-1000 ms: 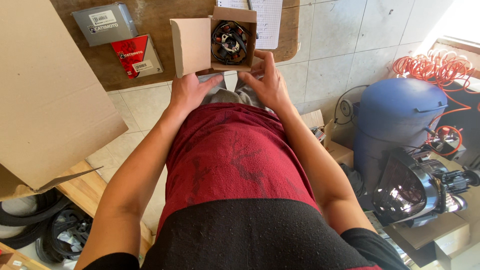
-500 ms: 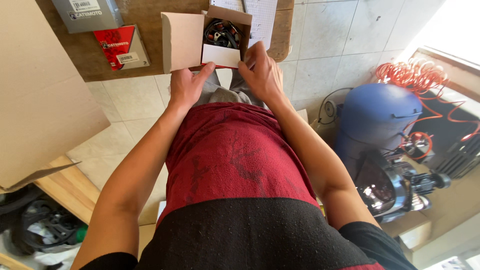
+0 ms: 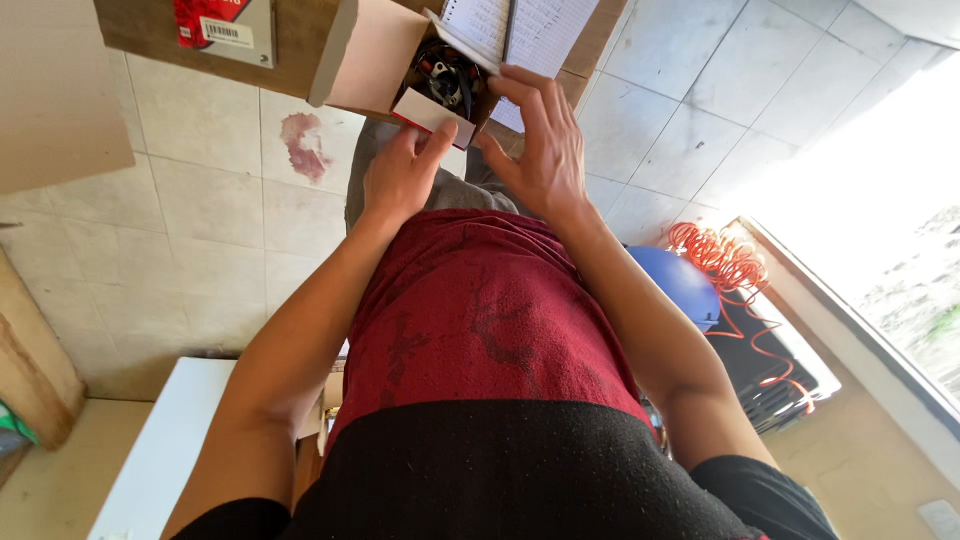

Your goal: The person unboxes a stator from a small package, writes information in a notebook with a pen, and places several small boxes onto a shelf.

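The left hand [image 3: 400, 175] gripped the near flap of a small open cardboard box [image 3: 375, 55]; the right hand [image 3: 540, 150] clasped its right side. Inside sat what looked like a dark round motor part [image 3: 447, 75].

Open box [image 3: 385, 60] on wooden table [image 3: 300, 40]
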